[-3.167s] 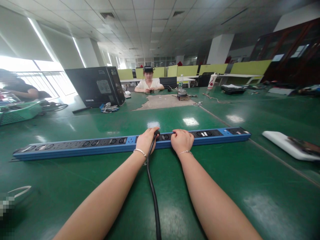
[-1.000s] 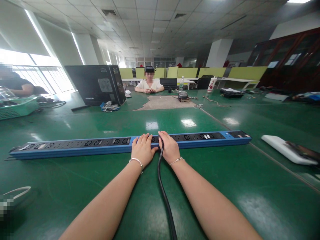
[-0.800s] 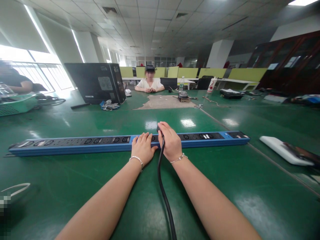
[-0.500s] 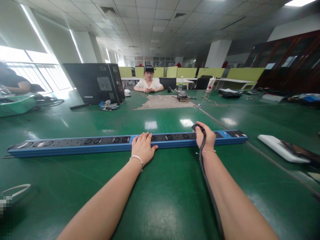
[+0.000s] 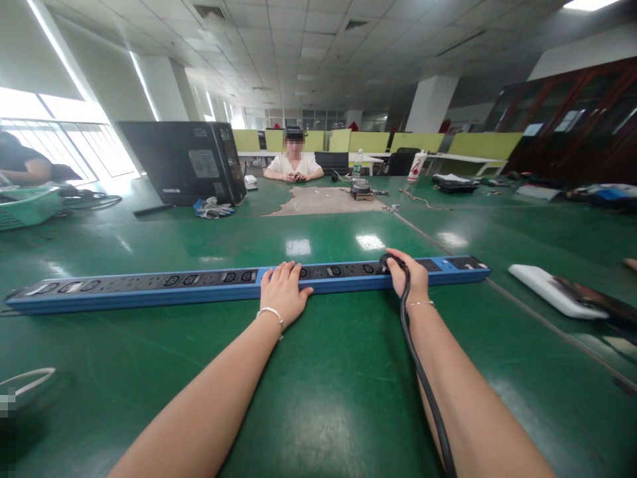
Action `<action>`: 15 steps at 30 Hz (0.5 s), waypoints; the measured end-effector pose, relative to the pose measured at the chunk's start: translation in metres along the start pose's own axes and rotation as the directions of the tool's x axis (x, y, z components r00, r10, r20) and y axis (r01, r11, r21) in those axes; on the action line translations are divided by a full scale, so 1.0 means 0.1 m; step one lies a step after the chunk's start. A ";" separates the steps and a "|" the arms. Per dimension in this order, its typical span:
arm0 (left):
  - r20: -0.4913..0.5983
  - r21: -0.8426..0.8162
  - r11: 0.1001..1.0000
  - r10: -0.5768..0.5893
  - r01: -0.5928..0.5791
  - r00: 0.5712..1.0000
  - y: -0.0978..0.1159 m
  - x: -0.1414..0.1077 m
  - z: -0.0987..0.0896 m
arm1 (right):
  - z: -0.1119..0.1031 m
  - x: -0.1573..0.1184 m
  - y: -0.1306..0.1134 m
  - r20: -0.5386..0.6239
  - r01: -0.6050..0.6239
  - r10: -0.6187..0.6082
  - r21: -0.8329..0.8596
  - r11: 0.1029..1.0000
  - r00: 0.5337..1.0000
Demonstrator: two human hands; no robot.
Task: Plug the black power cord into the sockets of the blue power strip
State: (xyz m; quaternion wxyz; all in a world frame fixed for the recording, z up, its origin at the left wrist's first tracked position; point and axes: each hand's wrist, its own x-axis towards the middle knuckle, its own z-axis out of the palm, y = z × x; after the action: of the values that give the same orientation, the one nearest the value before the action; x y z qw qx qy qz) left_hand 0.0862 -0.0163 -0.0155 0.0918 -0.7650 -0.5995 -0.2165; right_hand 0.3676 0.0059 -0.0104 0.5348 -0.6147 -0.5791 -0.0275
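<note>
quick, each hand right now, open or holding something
Left hand: open, laid on the long blue-and-black power strip.
Right hand: closed, holding the corded black power plug at the strip.

12 o'clock taken as straight ahead of the person. Left forearm [image 5: 209,392] slants toward 1; left hand [image 5: 283,290] palm down, fingers close together, thumb out toward 2. Right forearm [image 5: 472,392] slants toward 11; right hand [image 5: 412,279] closed in a thumb-and-finger grip. I see the hands apart.
</note>
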 end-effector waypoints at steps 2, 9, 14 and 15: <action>0.001 0.013 1.000 -0.003 0.003 1.000 0.00 0.00 0.00 | 0.01 -0.02 0.00 0.024 0.069 -0.068 -0.008 0.998 0.997; 0.005 0.023 1.000 0.003 -0.003 1.000 0.01 0.00 -0.01 | 0.02 -0.13 -0.01 0.029 0.211 -0.210 -0.052 0.976 0.977; 0.002 0.027 1.000 -0.006 0.005 1.000 0.01 0.00 -0.01 | -0.05 -0.18 0.00 0.092 0.246 -0.237 -0.102 0.964 0.967; 0.002 0.027 1.000 -0.007 0.007 1.000 0.01 0.00 -0.01 | -0.05 -0.18 0.00 0.099 0.244 -0.234 -0.110 0.963 0.967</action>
State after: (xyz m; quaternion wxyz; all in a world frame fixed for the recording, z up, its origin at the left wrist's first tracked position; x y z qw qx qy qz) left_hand 0.0868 -0.0170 -0.0143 0.1009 -0.7620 -0.6050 -0.2078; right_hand 0.3647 -0.0102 -0.0199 0.4641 -0.5721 -0.6687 -0.1010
